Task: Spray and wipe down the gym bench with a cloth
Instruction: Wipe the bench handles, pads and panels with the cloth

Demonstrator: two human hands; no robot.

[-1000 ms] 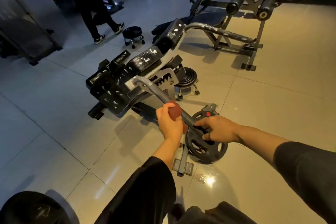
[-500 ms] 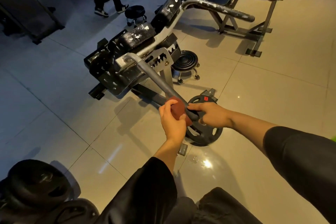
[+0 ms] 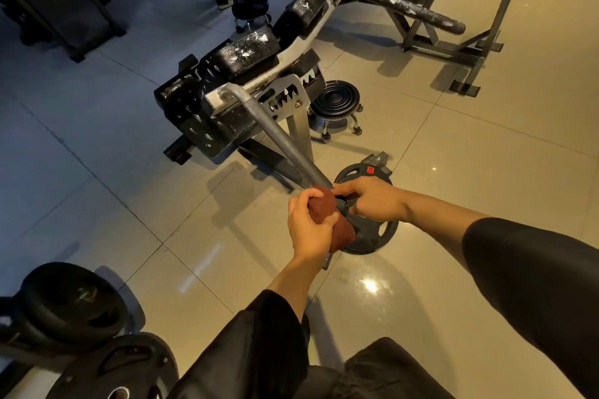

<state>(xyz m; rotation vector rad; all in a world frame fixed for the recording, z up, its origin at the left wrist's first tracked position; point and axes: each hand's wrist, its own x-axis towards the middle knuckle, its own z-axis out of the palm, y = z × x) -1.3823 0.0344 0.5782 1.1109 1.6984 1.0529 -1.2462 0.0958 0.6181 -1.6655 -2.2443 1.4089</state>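
Lower left: a stack of black round weight plates [image 3: 69, 304] stands on the glossy beige tiled floor [image 3: 470, 172]. Left of centre: the black padded gym bench with foam-flecked cushions [image 3: 246, 52] sits on its grey steel frame, and a grey metal lever bar [image 3: 275, 136] slopes from it down toward the hands. Centre: the left hand [image 3: 309, 227] has its fingers curled round a reddish-brown wadded cloth [image 3: 325, 206], which is wrapped over the lower end of the bar. Just right, the right hand [image 3: 372, 199] grips the same bar end, fingers curled, beside the cloth. Beneath both lies a black weight plate with a red label [image 3: 372, 236]. Behind it stands a small black round rolling stool [image 3: 335, 100].
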